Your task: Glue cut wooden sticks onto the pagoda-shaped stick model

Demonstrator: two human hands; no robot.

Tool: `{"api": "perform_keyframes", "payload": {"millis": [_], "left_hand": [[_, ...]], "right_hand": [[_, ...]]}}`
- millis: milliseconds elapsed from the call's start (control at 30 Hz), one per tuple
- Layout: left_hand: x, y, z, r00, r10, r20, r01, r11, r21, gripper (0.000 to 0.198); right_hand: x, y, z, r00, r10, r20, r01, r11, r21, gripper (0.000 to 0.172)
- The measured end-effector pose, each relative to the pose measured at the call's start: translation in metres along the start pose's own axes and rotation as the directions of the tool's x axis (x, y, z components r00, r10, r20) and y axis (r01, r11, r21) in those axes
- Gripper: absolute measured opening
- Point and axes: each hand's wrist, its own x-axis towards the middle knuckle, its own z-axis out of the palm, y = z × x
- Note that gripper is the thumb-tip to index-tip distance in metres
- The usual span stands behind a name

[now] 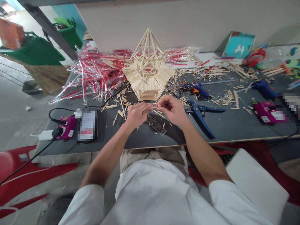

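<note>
A thin wooden stick (155,107) is pinched between my two hands over the dark table. My left hand (138,115) has its fingers closed on the stick's left end. The other end is between the thumb and index finger of my right hand (172,110). Just beyond my hands stands a pale wooden stick model (150,70) with a pointed open frame on top and flared slatted sides. A clear plastic piece (156,125) lies on the table below my hands, near a few loose sticks.
Blue cutters (202,120) and a blue glue gun (200,90) lie right of my right hand. Wrapped sticks (93,70) pile up at back left. A phone (87,125) and purple power strip (67,127) are at left; another strip (269,112) is at right. Stick offcuts surround the model.
</note>
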Motion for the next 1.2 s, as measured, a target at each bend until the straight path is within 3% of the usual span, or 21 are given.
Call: {"api": "perform_keyframes", "payload": {"millis": [267, 400, 567, 700, 867, 1067, 1200], "left_hand": [[0.000, 0.001, 0.000, 1.000, -0.004, 0.011, 0.004, 0.999, -0.036, 0.026], [-0.002, -0.003, 0.002, 0.998, -0.051, 0.044, 0.053, 0.998, -0.039, 0.027], [-0.001, -0.006, 0.002, 0.982, -0.082, 0.170, 0.096, 0.993, -0.075, 0.024], [0.004, 0.003, -0.003, 0.965, -0.059, 0.255, 0.050, 0.998, 0.039, 0.020], [0.009, 0.014, -0.014, 0.957, 0.000, 0.289, -0.031, 0.994, 0.102, 0.022], [0.013, 0.007, -0.018, 0.909, -0.134, 0.395, 0.150, 0.989, -0.011, 0.038], [0.010, 0.002, -0.014, 0.901, -0.147, 0.407, 0.191, 0.979, -0.070, 0.032]], "right_hand": [[0.001, 0.000, -0.003, 0.998, -0.027, 0.065, 0.032, 0.997, -0.069, 0.007], [0.001, 0.002, 0.001, 0.999, -0.006, -0.041, 0.004, 0.999, -0.038, 0.011], [0.001, -0.002, 0.000, 1.000, -0.024, -0.001, 0.023, 0.988, -0.150, 0.004], [0.002, -0.010, -0.004, 0.998, -0.061, -0.015, 0.054, 0.957, -0.286, 0.020], [0.003, -0.018, -0.002, 0.992, -0.117, -0.047, 0.099, 0.952, -0.290, 0.030], [0.002, -0.017, 0.005, 0.988, -0.099, -0.114, 0.056, 0.940, -0.335, 0.037], [0.001, -0.013, 0.006, 0.993, -0.065, -0.094, 0.023, 0.919, -0.393, 0.037]]}}
